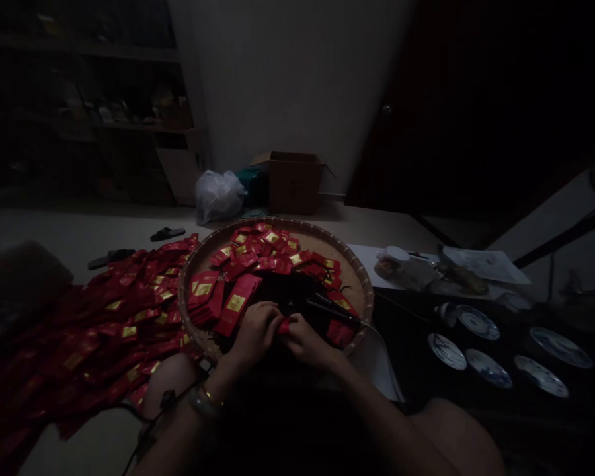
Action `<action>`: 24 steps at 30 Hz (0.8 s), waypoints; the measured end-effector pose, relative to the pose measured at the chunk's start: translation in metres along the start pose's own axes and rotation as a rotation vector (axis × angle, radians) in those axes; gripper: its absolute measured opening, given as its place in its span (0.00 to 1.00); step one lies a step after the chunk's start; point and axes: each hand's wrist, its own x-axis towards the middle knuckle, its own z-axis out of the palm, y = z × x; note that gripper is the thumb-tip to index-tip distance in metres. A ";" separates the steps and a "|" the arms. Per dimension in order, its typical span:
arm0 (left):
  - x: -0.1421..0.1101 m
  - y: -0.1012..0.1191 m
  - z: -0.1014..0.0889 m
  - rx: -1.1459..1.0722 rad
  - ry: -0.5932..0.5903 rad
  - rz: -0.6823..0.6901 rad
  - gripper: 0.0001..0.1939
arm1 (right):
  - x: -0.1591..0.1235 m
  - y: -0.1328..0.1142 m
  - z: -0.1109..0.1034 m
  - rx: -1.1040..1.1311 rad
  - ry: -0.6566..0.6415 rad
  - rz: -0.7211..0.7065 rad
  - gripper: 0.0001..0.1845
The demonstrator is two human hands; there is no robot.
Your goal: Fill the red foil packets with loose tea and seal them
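Note:
My left hand (256, 330) and my right hand (305, 340) meet over the near side of a round woven tray (361, 281). Both pinch one small red packet (283, 324) between their fingertips. The tray holds several red packets with gold labels (238, 301) and a dark heap in its middle (287, 287). A dark tool with a cord (334, 311) lies in the tray just right of my hands. A bangle sits on my left wrist (205, 396).
A big pile of red packets (114, 317) covers the surface on the left. Blue-and-white small plates (476, 344) lie at the right on a dark table. A cardboard box (292, 178) and a white plastic bag (218, 195) stand by the far wall. Slippers (166, 233) lie on the floor.

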 end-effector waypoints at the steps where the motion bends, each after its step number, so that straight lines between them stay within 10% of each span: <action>1: 0.001 -0.001 0.000 0.017 0.007 0.024 0.08 | 0.000 -0.001 -0.001 0.031 -0.008 0.011 0.06; 7: 0.000 -0.010 0.002 0.084 0.034 0.054 0.09 | 0.004 0.001 0.000 0.329 -0.159 0.192 0.12; 17: -0.026 -0.013 0.010 0.609 -0.136 0.101 0.24 | 0.007 0.015 0.010 0.811 -0.057 0.368 0.34; 24: -0.028 -0.031 0.017 0.470 -0.130 0.189 0.23 | 0.011 -0.002 0.011 0.561 -0.086 0.272 0.36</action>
